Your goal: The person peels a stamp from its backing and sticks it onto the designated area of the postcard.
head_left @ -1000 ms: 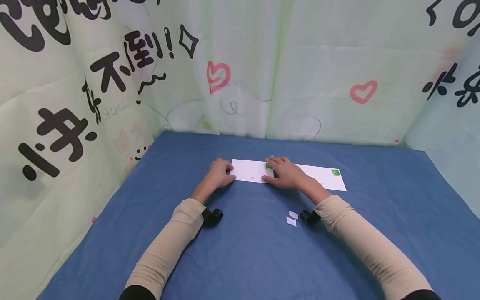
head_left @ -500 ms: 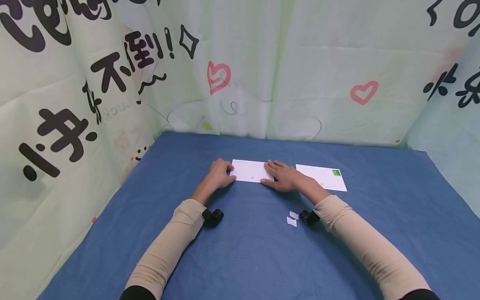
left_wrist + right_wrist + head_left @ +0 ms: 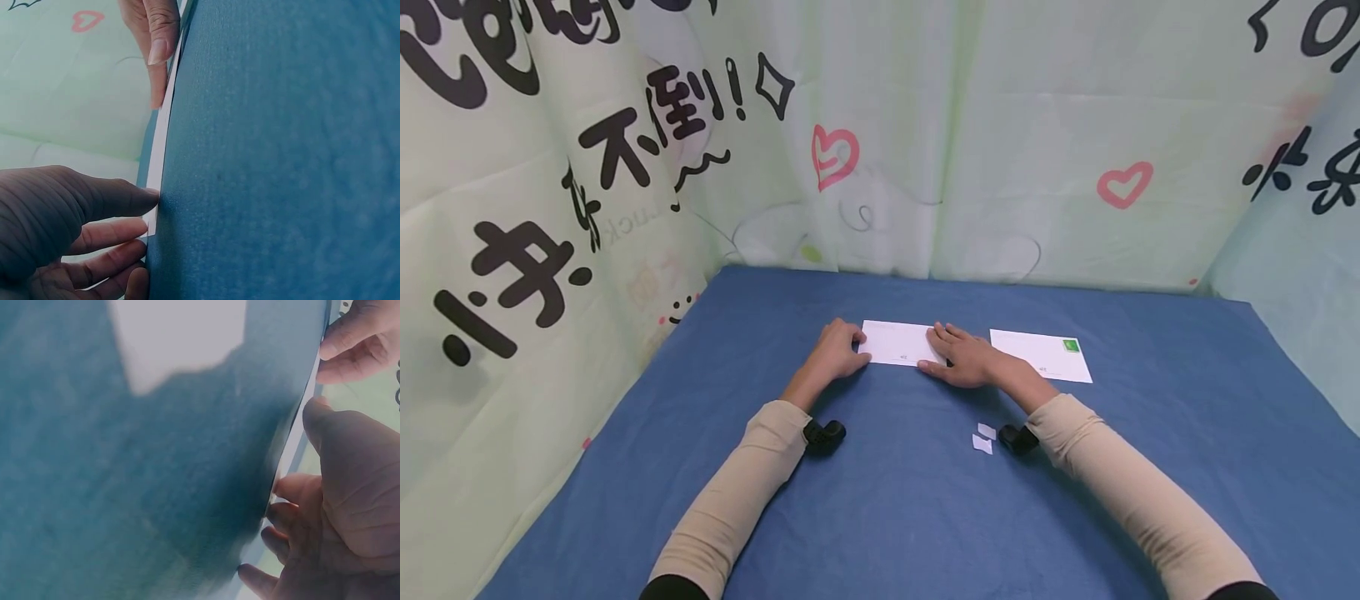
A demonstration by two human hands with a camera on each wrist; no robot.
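A white envelope (image 3: 897, 342) lies flat on the blue cloth in the head view. My left hand (image 3: 838, 348) rests at its left end, thumb on the near corner and fingertips by the far one. The left wrist view shows that thumb (image 3: 137, 199) pressing on the paper. Across the envelope's right end my right hand (image 3: 964, 357) lies with fingers extended, covering that part of it. Right of this hand is a second white envelope (image 3: 1037, 350) with a green stamp (image 3: 1071, 345) in its far right corner; my right wrist overlaps its near left part.
Two small white paper pieces (image 3: 982, 444) lie on the blue cloth (image 3: 895, 508) beside the right wrist camera (image 3: 1018, 438). A pale curtain (image 3: 1000, 150) with black writing and pink hearts stands behind and at the sides.
My right hand has shifted slightly toward me and left, and its fingers now cover the green stamp on the left envelope. The left hand stays put.
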